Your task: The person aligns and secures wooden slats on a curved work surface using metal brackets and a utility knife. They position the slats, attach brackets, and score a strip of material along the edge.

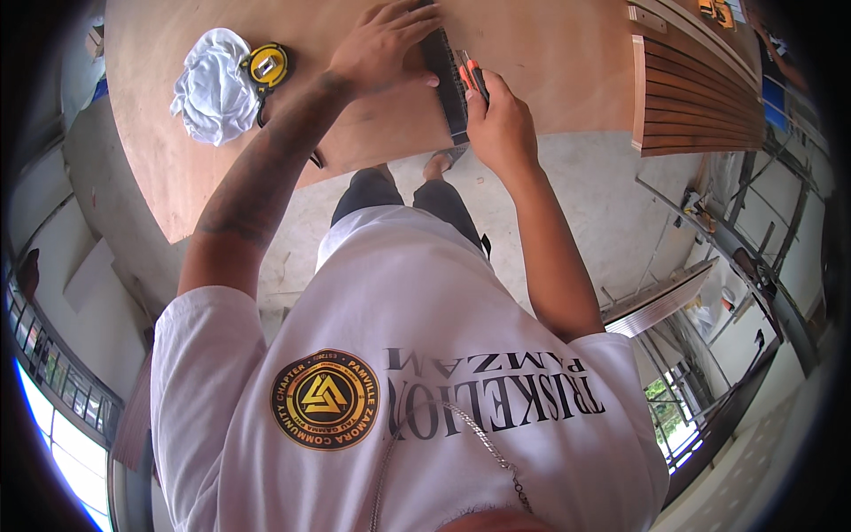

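Observation:
My left hand (383, 46) lies spread across a long dark strip (450, 93), its fingers reaching over the strip and its thumb near the side edge. The strip rests on a broad plywood sheet (550, 80) and runs out to the sheet's near edge. Just right of the strip, my right hand (503, 129) is closed around an orange-and-black utility knife (475, 78). The knife's tip points away from me, beside the strip. Part of the strip is hidden under my left hand.
A crumpled white cloth (215, 87) and a yellow-and-black tape measure (269, 65) sit on the sheet at left. Brown slatted panels (696, 102) lie at right, with an orange tool (716, 12) beyond. Metal framing (753, 275) stands at far right.

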`<state>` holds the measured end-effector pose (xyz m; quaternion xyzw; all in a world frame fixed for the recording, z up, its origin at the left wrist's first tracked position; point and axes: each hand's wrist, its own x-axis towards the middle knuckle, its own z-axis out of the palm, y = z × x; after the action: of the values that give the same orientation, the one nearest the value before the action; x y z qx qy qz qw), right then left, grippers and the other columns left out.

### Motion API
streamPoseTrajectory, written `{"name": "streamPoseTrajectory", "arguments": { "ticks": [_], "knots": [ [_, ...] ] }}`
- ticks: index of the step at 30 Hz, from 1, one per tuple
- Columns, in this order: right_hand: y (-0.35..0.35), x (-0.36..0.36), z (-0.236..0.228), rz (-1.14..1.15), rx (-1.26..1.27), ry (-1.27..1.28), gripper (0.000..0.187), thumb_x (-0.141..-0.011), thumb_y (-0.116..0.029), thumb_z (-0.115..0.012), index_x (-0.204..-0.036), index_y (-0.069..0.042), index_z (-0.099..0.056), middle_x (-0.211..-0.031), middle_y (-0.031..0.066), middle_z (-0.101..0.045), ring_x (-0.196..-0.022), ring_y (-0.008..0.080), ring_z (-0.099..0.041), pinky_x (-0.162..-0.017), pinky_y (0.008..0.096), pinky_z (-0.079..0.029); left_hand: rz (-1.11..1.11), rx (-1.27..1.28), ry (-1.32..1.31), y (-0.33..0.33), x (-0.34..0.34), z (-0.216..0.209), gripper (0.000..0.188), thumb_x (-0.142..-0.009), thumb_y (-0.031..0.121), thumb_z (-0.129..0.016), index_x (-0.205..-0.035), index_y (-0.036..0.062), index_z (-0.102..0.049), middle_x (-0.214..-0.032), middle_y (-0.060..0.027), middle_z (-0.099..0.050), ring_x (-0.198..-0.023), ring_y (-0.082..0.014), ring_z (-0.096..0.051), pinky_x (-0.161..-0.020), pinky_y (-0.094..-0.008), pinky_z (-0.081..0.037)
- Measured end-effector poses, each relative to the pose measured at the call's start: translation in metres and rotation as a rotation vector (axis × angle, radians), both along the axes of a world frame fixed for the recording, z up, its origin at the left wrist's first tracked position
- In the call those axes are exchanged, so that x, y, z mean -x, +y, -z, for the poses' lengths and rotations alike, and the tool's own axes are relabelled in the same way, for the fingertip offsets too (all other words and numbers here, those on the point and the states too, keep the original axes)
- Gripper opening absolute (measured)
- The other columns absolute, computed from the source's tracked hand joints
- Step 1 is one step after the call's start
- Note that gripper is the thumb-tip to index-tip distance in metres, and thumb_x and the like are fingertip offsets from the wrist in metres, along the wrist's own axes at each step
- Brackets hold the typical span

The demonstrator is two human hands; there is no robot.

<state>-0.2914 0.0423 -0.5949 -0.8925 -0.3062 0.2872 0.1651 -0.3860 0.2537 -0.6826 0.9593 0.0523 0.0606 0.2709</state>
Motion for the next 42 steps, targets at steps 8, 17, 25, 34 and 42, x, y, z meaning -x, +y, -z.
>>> {"name": "streamPoseTrajectory", "arguments": {
  "ticks": [8, 17, 25, 34, 42],
  "knots": [
    [0.028, -0.012, 0.015, 0.009, -0.015, -0.061, 0.035, -0.105, -0.026, -0.059, -0.133, -0.004, -0.066, -0.105, 0.0239, -0.076, -0.099, 0.0446, -0.073, -0.088, 0.0514, -0.056, -0.089, 0.078, -0.023, -0.002, 0.0, -0.001, 0.117, -0.074, 0.056, -0.088, -0.163, -0.0009, -0.038, -0.168, -0.0207, -0.042, -0.156, -0.039, -0.035, -0.127, -0.0507, -0.029],
    [0.036, -0.016, 0.018, -0.05, 0.027, -0.061, 0.035, -0.104, -0.025, -0.06, -0.131, -0.004, -0.067, -0.107, 0.0245, -0.076, -0.103, 0.0455, -0.072, -0.091, 0.0513, -0.056, -0.077, 0.079, 0.009, -0.001, 0.0, -0.003, 0.112, -0.074, 0.057, -0.087, -0.159, -0.001, -0.044, -0.168, -0.0196, -0.042, -0.158, -0.0387, -0.034, -0.128, -0.0515, -0.028],
    [0.042, -0.018, -0.008, -0.199, 0.24, -0.092, 0.032, -0.103, -0.021, -0.058, -0.127, -0.001, -0.065, -0.109, 0.0262, -0.076, -0.104, 0.0452, -0.074, -0.09, 0.0541, -0.058, -0.061, 0.076, -0.005, -0.002, 0.0, -0.002, 0.109, -0.074, 0.058, -0.086, -0.157, -0.0008, -0.048, -0.167, -0.0198, -0.043, -0.157, -0.039, -0.034, -0.128, -0.0521, -0.029],
    [0.051, -0.017, -0.005, -0.221, 0.221, -0.122, 0.03, -0.103, -0.021, -0.057, -0.125, -0.003, -0.066, -0.107, 0.0262, -0.076, -0.104, 0.0446, -0.074, -0.09, 0.0541, -0.058, -0.042, 0.045, -0.009, -0.001, -0.001, 0.0, 0.108, -0.075, 0.057, -0.086, -0.157, -0.0018, -0.047, -0.167, -0.021, -0.042, -0.157, -0.0389, -0.034, -0.128, -0.0514, -0.028],
    [0.041, -0.007, -0.017, -0.182, 0.319, -0.056, 0.03, -0.105, -0.021, -0.056, -0.127, -0.001, -0.063, -0.108, 0.0278, -0.076, -0.105, 0.0465, -0.073, -0.09, 0.0553, -0.057, -0.053, 0.051, 0.02, -0.001, 0.0, -0.003, 0.106, -0.076, 0.056, -0.085, -0.157, -0.0014, -0.047, -0.168, -0.0205, -0.041, -0.158, -0.0379, -0.034, -0.128, -0.0506, -0.028]
  ]
}}
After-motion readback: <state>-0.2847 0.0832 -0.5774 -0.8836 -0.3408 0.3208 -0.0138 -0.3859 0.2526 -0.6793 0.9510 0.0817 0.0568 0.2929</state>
